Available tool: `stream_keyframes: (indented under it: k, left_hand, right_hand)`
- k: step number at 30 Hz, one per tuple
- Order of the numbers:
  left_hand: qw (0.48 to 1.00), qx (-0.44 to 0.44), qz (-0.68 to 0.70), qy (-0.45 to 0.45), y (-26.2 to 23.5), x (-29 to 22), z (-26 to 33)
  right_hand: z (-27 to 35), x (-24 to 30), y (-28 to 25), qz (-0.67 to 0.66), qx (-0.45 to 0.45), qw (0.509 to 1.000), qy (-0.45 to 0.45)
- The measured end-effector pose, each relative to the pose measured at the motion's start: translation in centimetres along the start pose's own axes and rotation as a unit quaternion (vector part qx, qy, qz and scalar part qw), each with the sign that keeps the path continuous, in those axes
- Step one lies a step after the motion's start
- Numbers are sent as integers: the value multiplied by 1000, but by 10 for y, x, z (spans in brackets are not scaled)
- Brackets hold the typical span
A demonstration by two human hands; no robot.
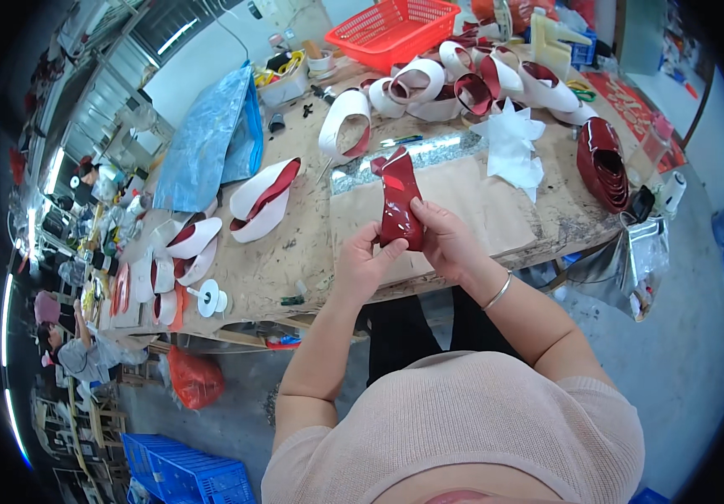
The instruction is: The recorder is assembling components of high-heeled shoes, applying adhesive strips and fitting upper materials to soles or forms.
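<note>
Over the near edge of the workbench, both hands hold a glossy dark red shoe upper [401,206], its strip standing away from me with a brighter red patch near the top. The thumb and fingers of my left hand [364,262] pinch its lower left edge. My right hand [448,239] grips the lower right side, thumb on the shiny face, other fingers hidden behind. Beneath lies a beige sheet [488,210] with a clear, glassy-looking strip [454,155] beyond it. White torn paper [513,147] rests to the right, near a stack of dark red uppers [602,164].
White-and-red curved uppers [417,81] are piled at the back, and more [265,200] lie left. A blue plastic sheet [207,139], a red basket [391,34] and a white spool [209,298] are on the bench. A grey bag [610,269] hangs at the right corner.
</note>
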State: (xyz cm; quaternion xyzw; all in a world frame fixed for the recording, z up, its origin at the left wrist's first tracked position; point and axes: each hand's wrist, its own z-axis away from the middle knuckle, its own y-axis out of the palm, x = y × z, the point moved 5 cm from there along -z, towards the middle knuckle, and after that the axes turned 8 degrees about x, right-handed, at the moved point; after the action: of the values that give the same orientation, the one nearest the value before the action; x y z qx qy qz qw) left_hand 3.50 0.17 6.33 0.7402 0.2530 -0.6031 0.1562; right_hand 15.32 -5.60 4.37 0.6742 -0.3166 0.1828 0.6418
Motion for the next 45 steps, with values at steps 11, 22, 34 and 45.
stream_keyframes:
  k: [11,22,34,45]
  left_hand:
    - [992,-21,125,3,10,20,1]
    - [988,-60,129,58,22,16,14]
    - [971,-131,191,55,16,31,18]
    - [991,-41,53,115,23,33,9]
  right_hand:
    - [2,-3,-7,39,-45,997,-58]
    - [11,3,4,296,-82,931,-199]
    - [8,-8,3,201,67,977,-3]
    - [13,8,-2,41,-17,999,1]
